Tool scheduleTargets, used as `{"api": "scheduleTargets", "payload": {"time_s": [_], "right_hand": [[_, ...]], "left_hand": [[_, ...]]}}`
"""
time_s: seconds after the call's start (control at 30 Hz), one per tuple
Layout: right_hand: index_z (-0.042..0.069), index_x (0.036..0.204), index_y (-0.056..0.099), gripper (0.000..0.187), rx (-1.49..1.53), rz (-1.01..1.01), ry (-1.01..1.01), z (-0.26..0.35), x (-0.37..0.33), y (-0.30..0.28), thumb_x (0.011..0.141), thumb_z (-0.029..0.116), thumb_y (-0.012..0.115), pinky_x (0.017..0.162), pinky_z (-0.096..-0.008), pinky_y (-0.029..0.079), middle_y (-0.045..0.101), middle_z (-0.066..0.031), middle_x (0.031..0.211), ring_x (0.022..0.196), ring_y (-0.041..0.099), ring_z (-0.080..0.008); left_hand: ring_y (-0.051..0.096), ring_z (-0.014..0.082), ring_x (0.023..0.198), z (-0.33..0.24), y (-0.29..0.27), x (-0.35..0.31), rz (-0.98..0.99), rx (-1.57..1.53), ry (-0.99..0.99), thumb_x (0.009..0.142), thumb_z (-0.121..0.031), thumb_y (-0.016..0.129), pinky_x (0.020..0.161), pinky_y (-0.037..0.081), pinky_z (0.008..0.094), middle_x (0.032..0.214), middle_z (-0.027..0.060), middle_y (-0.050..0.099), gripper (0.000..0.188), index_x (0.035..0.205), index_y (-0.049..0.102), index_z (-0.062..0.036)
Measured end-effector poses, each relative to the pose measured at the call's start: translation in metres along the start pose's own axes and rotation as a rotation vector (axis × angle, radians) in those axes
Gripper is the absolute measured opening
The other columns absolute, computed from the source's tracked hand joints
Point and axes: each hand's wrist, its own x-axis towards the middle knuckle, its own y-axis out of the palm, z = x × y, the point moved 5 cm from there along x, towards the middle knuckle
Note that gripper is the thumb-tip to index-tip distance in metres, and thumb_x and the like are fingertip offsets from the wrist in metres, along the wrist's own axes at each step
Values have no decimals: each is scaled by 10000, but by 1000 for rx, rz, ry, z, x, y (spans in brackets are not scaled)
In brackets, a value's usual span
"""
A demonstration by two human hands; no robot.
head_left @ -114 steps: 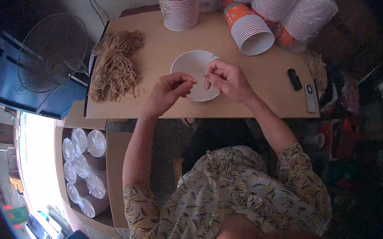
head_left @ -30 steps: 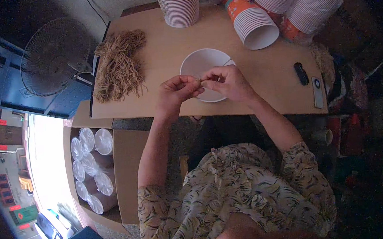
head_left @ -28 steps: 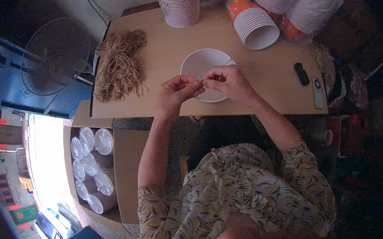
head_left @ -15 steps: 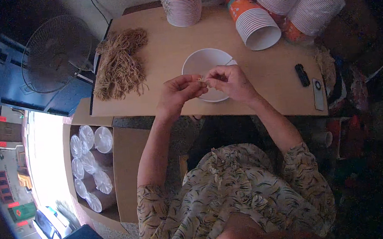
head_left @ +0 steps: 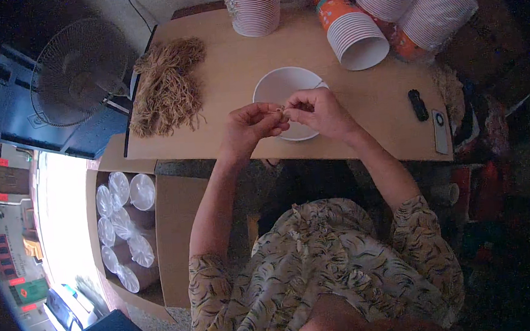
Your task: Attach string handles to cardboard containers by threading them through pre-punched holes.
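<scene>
Over the near side of a round white bowl (head_left: 279,83), my two hands meet fingertip to fingertip. My left hand (head_left: 251,128) is closed in a pinch, thumb against the forefinger. Just beside it, my right hand (head_left: 318,114) pinches too, its fingertips almost touching the left ones. Something tiny and pale shows between them, too small to name. A short thin strand lies by the bowl's far right rim, above my right hand. To the left, a bundle of brown twine (head_left: 167,89) lies loose on the table (head_left: 227,63).
Stacked paper buckets, white and orange (head_left: 254,12), stand at the back; another stack (head_left: 361,45) lies tipped beside plastic-wrapped ones (head_left: 438,12). A black object (head_left: 418,105) and a pale flat piece (head_left: 440,131) sit at right. Left are a fan (head_left: 80,74) and a carton (head_left: 180,233) of wrapped cups.
My fingertips have shifted very slightly, still pinched together at the same spot over the bowl. Nothing else has visibly moved.
</scene>
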Motion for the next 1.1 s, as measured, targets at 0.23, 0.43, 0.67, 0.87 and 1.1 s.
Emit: {"api": "scheduleTargets", "payload": {"time_s": [0.23,0.43,0.67,0.87,1.1], "right_hand": [[-31,901,669,132,18,19,48,-6,0,-3,894,100,669,695,-272,509,678,-32,787,749,591,-68],[-18,943,664,115,11,45,32,-1,-1,-4,891,85,666,731,-262,521,683,-29,834,777,610,-78],[-12,968,665,108,-9,4,-7,0,-4,-4,888,61,667,730,-243,514,663,-9,865,797,601,-63],[-11,952,671,83,-67,-58,-63,9,-6,-3,890,43,662,725,-241,506,658,-8,864,796,593,-56],[-8,950,672,98,-75,-55,-128,14,-7,-1,897,73,665,709,-243,501,668,-15,859,773,596,-64]], "left_hand": [[699,174,836,2,-1,2,18,6,20,936,-136,669,782,568,294,961,106,714,197,1062,662,15],[691,162,836,2,0,1,2,-14,21,945,-154,660,778,566,283,935,89,704,192,1050,660,7],[688,157,844,3,2,5,-8,-52,56,940,-142,666,775,565,280,914,75,699,167,1025,658,2],[695,162,820,9,-3,6,-52,-76,64,930,-112,669,765,571,290,910,76,703,145,1008,657,9],[699,173,847,7,3,3,-75,-50,86,925,-96,673,785,572,296,915,98,709,161,1020,657,34]]}}
